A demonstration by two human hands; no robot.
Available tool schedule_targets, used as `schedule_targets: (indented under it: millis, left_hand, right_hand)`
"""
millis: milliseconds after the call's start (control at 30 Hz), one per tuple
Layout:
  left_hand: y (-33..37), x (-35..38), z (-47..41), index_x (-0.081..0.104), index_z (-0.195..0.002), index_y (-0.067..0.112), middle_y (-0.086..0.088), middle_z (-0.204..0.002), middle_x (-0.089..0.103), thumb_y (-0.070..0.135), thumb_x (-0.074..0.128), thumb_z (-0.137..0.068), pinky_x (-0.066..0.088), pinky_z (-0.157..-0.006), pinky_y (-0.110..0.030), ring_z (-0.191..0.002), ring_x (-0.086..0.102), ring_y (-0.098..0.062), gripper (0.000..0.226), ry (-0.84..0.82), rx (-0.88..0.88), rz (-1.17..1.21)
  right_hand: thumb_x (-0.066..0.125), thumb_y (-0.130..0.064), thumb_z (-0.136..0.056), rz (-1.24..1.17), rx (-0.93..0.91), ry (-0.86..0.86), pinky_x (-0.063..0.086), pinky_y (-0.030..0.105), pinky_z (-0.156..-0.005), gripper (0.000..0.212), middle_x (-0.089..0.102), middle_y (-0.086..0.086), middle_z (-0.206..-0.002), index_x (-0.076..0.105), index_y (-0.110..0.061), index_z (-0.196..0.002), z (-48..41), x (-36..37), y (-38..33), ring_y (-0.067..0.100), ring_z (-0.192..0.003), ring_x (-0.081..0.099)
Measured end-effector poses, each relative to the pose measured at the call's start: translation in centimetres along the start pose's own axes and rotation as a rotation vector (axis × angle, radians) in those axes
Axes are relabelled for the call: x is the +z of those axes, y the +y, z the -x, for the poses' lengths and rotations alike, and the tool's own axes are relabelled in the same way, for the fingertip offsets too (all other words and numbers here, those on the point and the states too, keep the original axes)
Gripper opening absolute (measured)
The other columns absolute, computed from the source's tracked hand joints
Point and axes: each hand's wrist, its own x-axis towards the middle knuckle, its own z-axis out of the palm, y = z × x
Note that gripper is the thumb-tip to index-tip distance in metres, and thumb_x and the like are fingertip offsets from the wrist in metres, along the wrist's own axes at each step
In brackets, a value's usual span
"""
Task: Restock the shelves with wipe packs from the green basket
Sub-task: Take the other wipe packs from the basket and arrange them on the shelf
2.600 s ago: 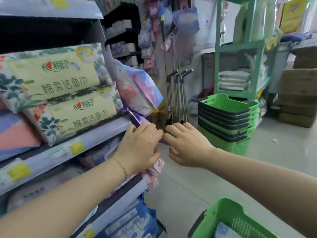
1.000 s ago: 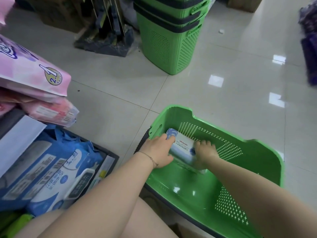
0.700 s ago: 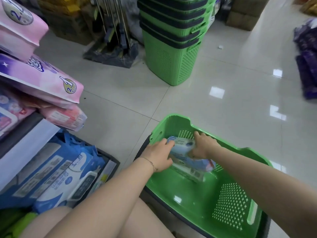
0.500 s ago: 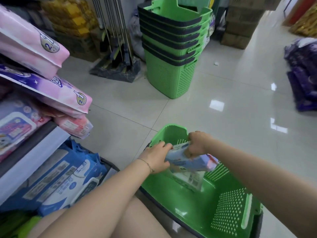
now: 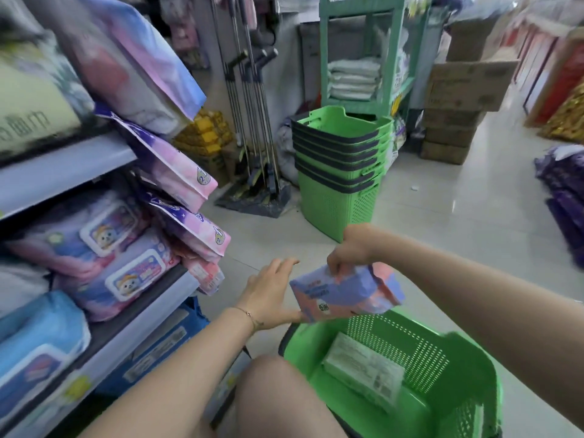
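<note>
Shelves [image 5: 66, 172], far left: two tiers in view, grey front rails.
- Upper tier: one pale yellow tissue pack [image 5: 31, 102], blurred.
- Middle tier: two lidded wipe packs [image 5: 126, 273], pink and lilac with white flip lids, stacked one on the other.
- Shelf end: pink-and-purple pouches [image 5: 180, 175], several, overhanging the rail and tilted downward.
- Lower tier: blue packs [image 5: 38, 339], lying flat.

Left hand [image 5: 271, 295], centre: fingers straight and spread, gripping nothing, with a thin bracelet [image 5: 249, 316] on the wrist. The thumb side touches the lower left corner of the held pack.

Wipe pack [image 5: 344, 292], centre: purple and pink, soft, tilted, held in the air just above the near rim of the basket and apart from the shelves.

Right hand [image 5: 350, 251]: fingers curled down, pinching the top edge of the wipe pack.

Green basket [image 5: 420, 352], lower right, on the floor beside the person's knee [image 5: 275, 393]: perforated walls, holding one white pack [image 5: 363, 371] lying flat on the bottom.

Background, left to right:
- Mop handles [image 5: 249, 105], leaning in a bundle.
- Stack of green baskets [image 5: 338, 172], nested.
- Green rack [image 5: 357, 49] with folded white goods.
- Cardboard boxes [image 5: 464, 90], stacked.
- Purple packs [image 5: 562, 191], piled on the floor.
</note>
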Motion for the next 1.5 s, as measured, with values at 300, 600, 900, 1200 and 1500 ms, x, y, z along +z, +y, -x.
schedule_targets:
  millis: [300, 600, 900, 1200, 1500]
  left_hand:
    - [2.3, -3.8, 5.6, 0.04, -0.108, 0.031, 0.01, -0.107, 0.051, 0.055, 0.086, -0.039, 0.049, -0.084, -0.037, -0.102, 0.052, -0.012, 0.086, 0.393, 0.01, 0.329]
    - [3.2, -6.8, 8.7, 0.053, -0.111, 0.026, 0.01, -0.102, 0.068, 0.024, 0.094, -0.039, 0.054, -0.079, -0.022, -0.096, 0.064, -0.002, 0.083, 0.663, -0.091, 0.86]
    - [3.1, -13.1, 9.8, 0.052, -0.119, -0.003, -0.016, -0.109, 0.067, 0.015, 0.086, -0.039, 0.052, -0.063, -0.018, -0.091, 0.067, -0.014, 0.089, 1.031, -0.177, 1.274]
    - [3.1, -19.6, 12.6, 0.053, -0.123, 0.008, -0.013, -0.108, 0.07, 0.024, 0.09, -0.057, 0.055, -0.059, -0.03, -0.079, 0.07, -0.022, 0.077, 1.142, -0.327, 1.708]
    - [2.8, -23.8, 16.6, 0.064, -0.112, 0.011, -0.005, -0.089, 0.07, 0.045, 0.086, -0.054, 0.052, -0.055, -0.026, -0.066, 0.067, -0.017, 0.072, 1.138, -0.355, 1.66]
  right_hand:
    - [0.057, -0.04, -0.074, 0.048, -0.238, 0.206, 0.041, 0.026, -0.056, 0.029, 0.055, 0.007, -0.068, 0.054, -0.012, -0.065, 5.4, -5.5, -10.6, 0.028, -0.068, 0.052]
    - [0.06, -0.032, -0.078, -0.123, -0.585, 0.389, 0.045, 0.029, -0.059, 0.029, 0.058, 0.005, -0.064, 0.062, -0.005, -0.069, 8.8, -8.3, -17.1, 0.023, -0.065, 0.054]
    - [0.055, -0.034, -0.085, -0.071, -1.123, 0.885, 0.042, 0.042, -0.092, 0.048, 0.052, 0.007, -0.119, 0.051, -0.01, -0.126, 11.1, -8.0, -17.4, 0.029, -0.107, 0.049]
    - [0.067, -0.054, -0.066, 0.459, -1.132, 1.075, 0.04, 0.042, -0.084, 0.071, 0.054, 0.012, -0.128, 0.058, -0.011, -0.121, 11.6, -6.5, -16.9, 0.033, -0.115, 0.047]
    - [0.056, -0.023, -0.069, 0.684, -1.009, 1.315, 0.042, 0.042, -0.073, 0.074, 0.05, 0.014, -0.13, 0.037, -0.001, -0.137, 12.6, -5.4, -20.9, 0.031, -0.107, 0.05]
